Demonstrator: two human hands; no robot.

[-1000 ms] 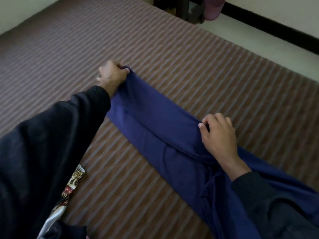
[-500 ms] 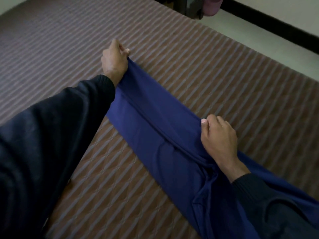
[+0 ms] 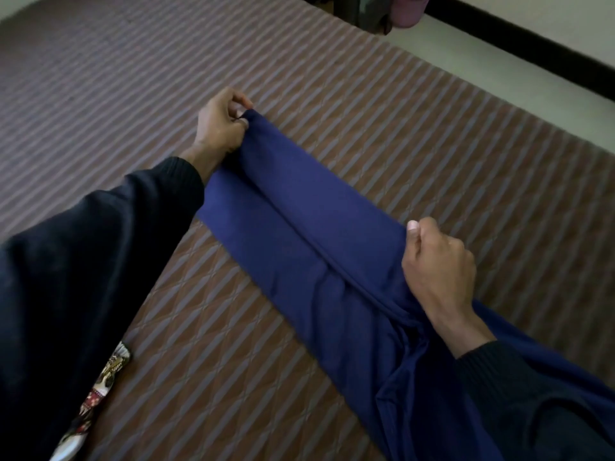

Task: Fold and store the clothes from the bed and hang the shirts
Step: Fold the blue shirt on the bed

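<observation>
Now we see the blue garment [image 3: 299, 227] lying stretched in a long strip across the striped bed cover [image 3: 432, 144], its upper layer raised. Our left hand [image 3: 219, 124] pinches its far corner, and our right hand [image 3: 436, 271] grips the fold nearer us. Beside our dark left sleeve [image 3: 83, 277] lies what may be a patterned cloth [image 3: 100, 394], mostly hidden.

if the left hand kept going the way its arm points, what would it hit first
Probably nothing soon. The left hand, pinching the far end of the blue garment, points across bare striped bed cover. That way looks free to the picture's edge.
</observation>
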